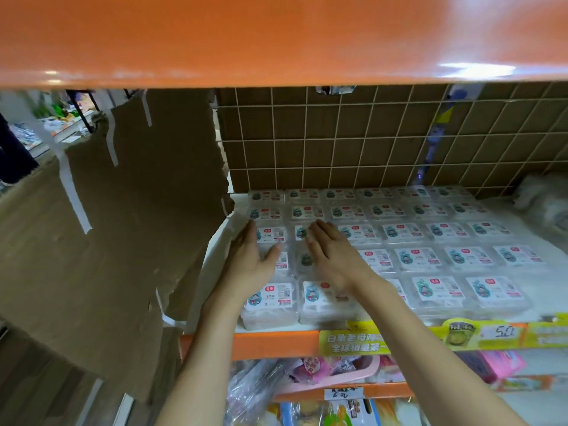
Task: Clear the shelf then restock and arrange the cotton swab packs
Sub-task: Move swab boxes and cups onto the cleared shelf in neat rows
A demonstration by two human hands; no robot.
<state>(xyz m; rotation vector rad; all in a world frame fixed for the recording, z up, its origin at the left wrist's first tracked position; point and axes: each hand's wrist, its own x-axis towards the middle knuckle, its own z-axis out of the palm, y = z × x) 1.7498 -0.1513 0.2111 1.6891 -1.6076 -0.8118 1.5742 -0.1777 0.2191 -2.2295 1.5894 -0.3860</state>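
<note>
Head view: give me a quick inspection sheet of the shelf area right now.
Surface: white shelf with orange front edge, mostly covered.
Job's things: cotton swab packs laid flat in rows, labels up.
Clutter: white wrapped bundle at far right.
Hands: left hand and right hand, fingers straight, flat on the left packs.
Cables: nothing seen.
Surroundings: torn cardboard left, wire grid behind, orange shelf above, yellow price strip below.

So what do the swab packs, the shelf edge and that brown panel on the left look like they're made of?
Cotton swab packs: clear glossy plastic, probably; contents show through under printed paper labels.
Shelf edge: orange painted metal, seemingly; smooth with a slight sheen.
Brown panel: matte corrugated cardboard, torn ragged along its edges, with white tape strips.
</note>
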